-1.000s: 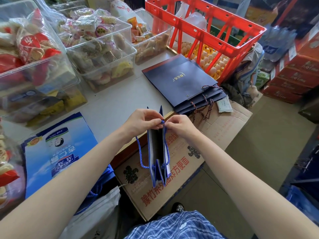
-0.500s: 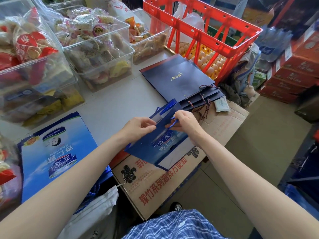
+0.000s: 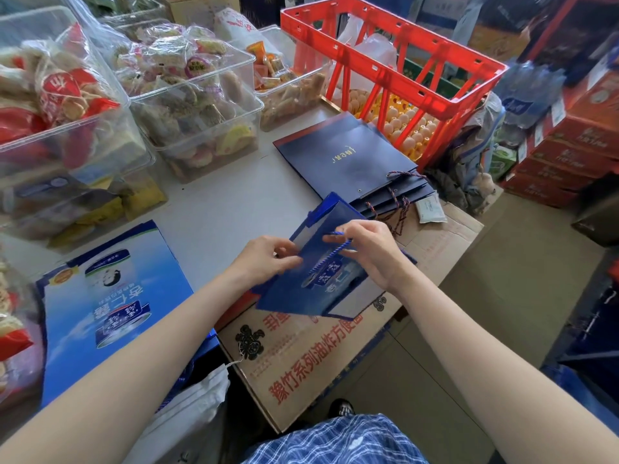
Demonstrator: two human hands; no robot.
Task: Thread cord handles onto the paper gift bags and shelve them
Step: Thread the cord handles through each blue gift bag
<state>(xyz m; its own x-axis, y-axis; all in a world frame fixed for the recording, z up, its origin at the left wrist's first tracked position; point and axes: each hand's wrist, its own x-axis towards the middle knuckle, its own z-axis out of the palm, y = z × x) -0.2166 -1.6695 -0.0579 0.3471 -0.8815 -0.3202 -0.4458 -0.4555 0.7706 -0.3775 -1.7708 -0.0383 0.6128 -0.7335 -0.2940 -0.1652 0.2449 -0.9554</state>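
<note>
Grey counter (image 3: 214, 209) crowded with snack bins: a person is holding a blue gift bag (image 3: 311, 286) over its near edge.

Left hand (image 3: 264, 259) is pinching the bag's left side; right hand (image 3: 371, 252) is pinching the blue cord (image 3: 330, 252) at its top. Flat navy bags (image 3: 345, 155) are lying just beyond, a cardboard box (image 3: 301, 360) sitting beneath, bare floor (image 3: 502, 296) opening to the right.

The blue gift bag (image 3: 301, 289) is coated paper with a slight sheen; its twisted cord handle (image 3: 330, 259) looks like braided cloth. Beyond it, the navy bags (image 3: 345, 152) are matt paper with gold lettering. The box (image 3: 301, 363) under it is rough brown cardboard. The crate (image 3: 395, 58) is glossy red plastic, the bins (image 3: 201, 105) clear plastic, the worktop (image 3: 217, 209) smooth grey.
</note>
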